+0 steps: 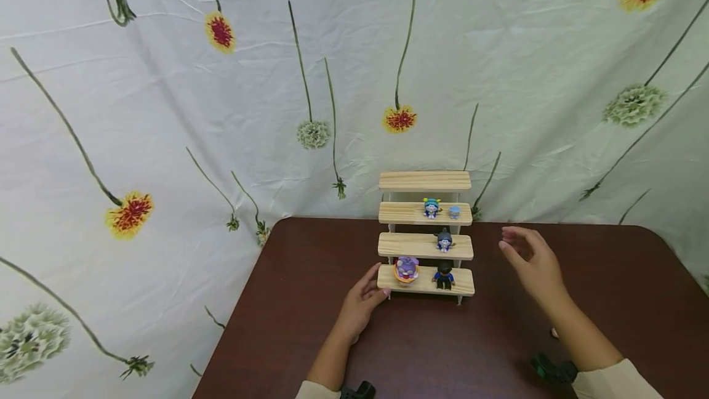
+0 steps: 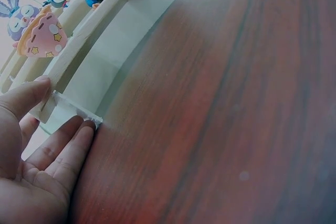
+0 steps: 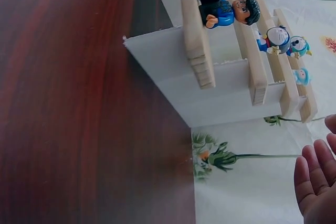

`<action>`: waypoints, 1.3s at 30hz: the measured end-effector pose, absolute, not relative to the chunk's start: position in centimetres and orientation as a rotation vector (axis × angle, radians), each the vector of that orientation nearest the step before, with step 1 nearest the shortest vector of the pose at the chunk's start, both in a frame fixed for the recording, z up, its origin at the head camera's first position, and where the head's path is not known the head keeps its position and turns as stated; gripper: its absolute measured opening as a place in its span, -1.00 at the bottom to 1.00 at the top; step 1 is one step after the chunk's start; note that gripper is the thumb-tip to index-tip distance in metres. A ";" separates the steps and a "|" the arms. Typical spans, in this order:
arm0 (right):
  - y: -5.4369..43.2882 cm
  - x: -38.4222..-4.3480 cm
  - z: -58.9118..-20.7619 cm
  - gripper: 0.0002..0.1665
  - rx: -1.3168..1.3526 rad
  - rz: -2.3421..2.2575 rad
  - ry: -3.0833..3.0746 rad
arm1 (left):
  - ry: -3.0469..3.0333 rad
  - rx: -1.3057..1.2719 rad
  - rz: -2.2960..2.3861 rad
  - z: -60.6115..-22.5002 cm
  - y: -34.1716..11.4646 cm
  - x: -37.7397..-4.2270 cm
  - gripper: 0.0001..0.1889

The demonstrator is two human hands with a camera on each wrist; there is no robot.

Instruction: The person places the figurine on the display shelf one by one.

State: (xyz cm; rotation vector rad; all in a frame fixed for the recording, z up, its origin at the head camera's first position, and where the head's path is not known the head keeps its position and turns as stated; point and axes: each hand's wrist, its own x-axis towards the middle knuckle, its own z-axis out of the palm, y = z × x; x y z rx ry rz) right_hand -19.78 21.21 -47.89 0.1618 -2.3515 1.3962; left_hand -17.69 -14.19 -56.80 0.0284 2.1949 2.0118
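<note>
A four-step wooden display stand (image 1: pixel 425 245) with pale boards and white supports stands on the table. At the left end of its lowest board, my left hand (image 1: pixel 357 303) holds the corner; in the left wrist view the thumb lies on the board's edge and fingertips touch the support. My right hand (image 1: pixel 534 263) is raised off to the stand's right, fingers apart from it, holding nothing. The lowest step carries a purple rabbit-eared figurine (image 1: pixel 407 268) and a black-haired toy figure (image 1: pixel 444 276). Above them are a dark-capped figurine (image 1: pixel 444 241), a green-and-blue-hatted figurine (image 1: pixel 431 207) and a small light-blue figurine (image 1: pixel 454 212).
The dark reddish-brown table (image 1: pixel 299 276) reaches back to a white cloth (image 1: pixel 266 91) printed with flowers. A small object (image 1: pixel 554 332) lies partly hidden by the right forearm. Each wrist wears a dark band, such as the right wristband (image 1: pixel 554 369).
</note>
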 end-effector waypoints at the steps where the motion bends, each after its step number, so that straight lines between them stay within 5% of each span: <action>1: 21.4 -19.5 -48.0 -0.64 0.153 1.392 -2.360 | 2.192 0.029 2.013 -56.8 -14.2 -17.7 -0.28; 39: 25.3 -12.1 -51.3 -0.53 -0.120 1.412 -2.550 | 2.197 0.046 2.012 -56.8 -14.2 -17.7 -0.25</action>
